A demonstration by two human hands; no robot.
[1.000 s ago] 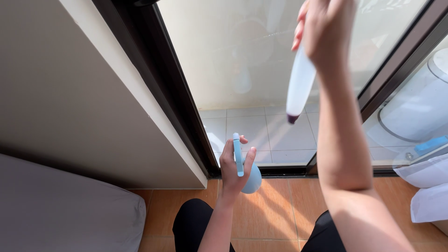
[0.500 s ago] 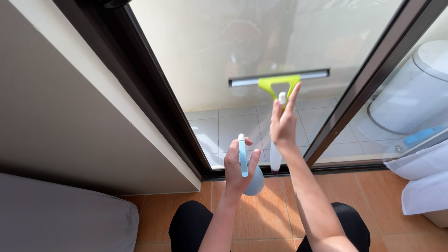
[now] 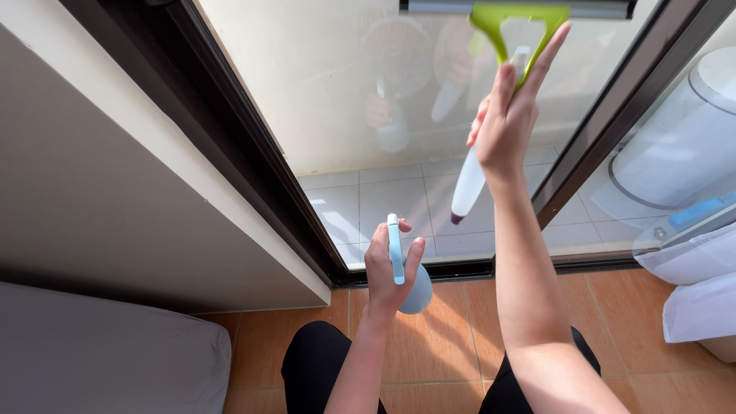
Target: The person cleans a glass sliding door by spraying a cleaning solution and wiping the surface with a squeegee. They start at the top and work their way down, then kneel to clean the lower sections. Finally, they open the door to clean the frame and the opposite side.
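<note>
My right hand (image 3: pixel 507 115) is raised against the glass door pane (image 3: pixel 353 92) and grips a window squeegee (image 3: pixel 521 23) with a lime-green head, a grey blade along the top edge of the view and a white handle ending in a dark tip. My left hand (image 3: pixel 387 268) is lower, near the door's bottom track, and holds a light blue spray bottle (image 3: pixel 410 287) upright. The glass reflects both hands and both tools.
Dark door frames (image 3: pixel 253 161) run diagonally on the left and right of the pane. A beige wall (image 3: pixel 100 176) is at left, a grey cushion (image 3: pixel 107 360) at lower left. White bags (image 3: pixel 698 284) lie on the terracotta floor tiles (image 3: pixel 452 337) at right. My knees in black show below.
My right hand has gone up the glass with the squeegee, after coming down from high up a second ago. My left hand with the spray bottle has stayed about where it was.
</note>
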